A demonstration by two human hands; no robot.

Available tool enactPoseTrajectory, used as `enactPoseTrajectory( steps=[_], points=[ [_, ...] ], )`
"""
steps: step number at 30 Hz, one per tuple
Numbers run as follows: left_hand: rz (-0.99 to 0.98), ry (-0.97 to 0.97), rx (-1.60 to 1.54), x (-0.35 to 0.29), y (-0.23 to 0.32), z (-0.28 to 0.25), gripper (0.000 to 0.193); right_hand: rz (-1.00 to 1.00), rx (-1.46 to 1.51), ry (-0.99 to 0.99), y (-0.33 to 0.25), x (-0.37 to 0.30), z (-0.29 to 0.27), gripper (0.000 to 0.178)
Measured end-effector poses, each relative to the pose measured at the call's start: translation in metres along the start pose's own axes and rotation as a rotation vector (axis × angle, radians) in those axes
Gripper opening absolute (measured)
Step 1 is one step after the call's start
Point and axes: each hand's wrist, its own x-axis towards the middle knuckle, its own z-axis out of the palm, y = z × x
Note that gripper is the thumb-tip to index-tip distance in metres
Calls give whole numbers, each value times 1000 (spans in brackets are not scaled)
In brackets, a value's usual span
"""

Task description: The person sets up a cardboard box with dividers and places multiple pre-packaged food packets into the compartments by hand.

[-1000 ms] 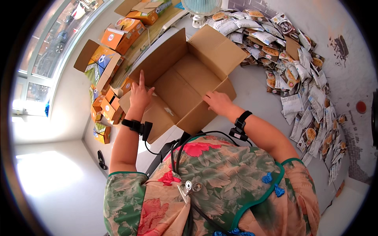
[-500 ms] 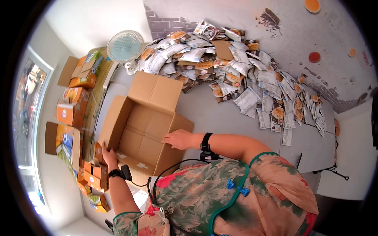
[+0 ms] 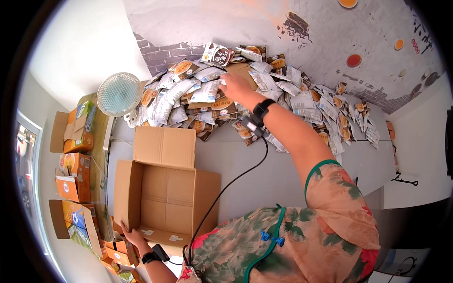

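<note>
An empty cardboard box (image 3: 167, 198) stands on the grey table with its flaps up. At its near left corner, my left hand (image 3: 134, 237) grips the wall, fingers closed on the cardboard. My right hand (image 3: 236, 88) is stretched over the big heap of sachets (image 3: 207, 92) at the far side of the table. Its fingers are apart and touch, or hover just above, a white sachet; I cannot tell whether they press on it. Beside that hand a flat brown piece of cardboard (image 3: 243, 74) lies among the sachets.
A small round fan (image 3: 119, 94) stands left of the heap. Orange cartons (image 3: 75, 177) line the ledge by the window on the left. A black cable (image 3: 236, 181) runs from my right wrist across the table (image 3: 264, 174). The patterned wall rises behind the heap.
My right hand has left the box's right wall and reached up to the sachet heap. The left hand stays on the box. The view has shifted, and the box appears straighter.
</note>
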Motion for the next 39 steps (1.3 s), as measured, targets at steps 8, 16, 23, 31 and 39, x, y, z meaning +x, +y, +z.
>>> enactPoseTrajectory(
  steps=[8,16,23,31,39],
  points=[
    [25,29,76,5,-16,0,73,321,-693,-322,37,73,37,35],
    [21,63,114,7,-25,-3,73,450,-595,-577,19,113,63,34],
    [49,39,133,10,-31,-4,73,409,-726,-683,37,113,63,41],
    [41,55,52,6,-30,-4,73,428,-838,-805,16,117,53,44],
    [71,40,73,3,-14,0,72,310,-867,-745,52,120,67,34]
  ],
)
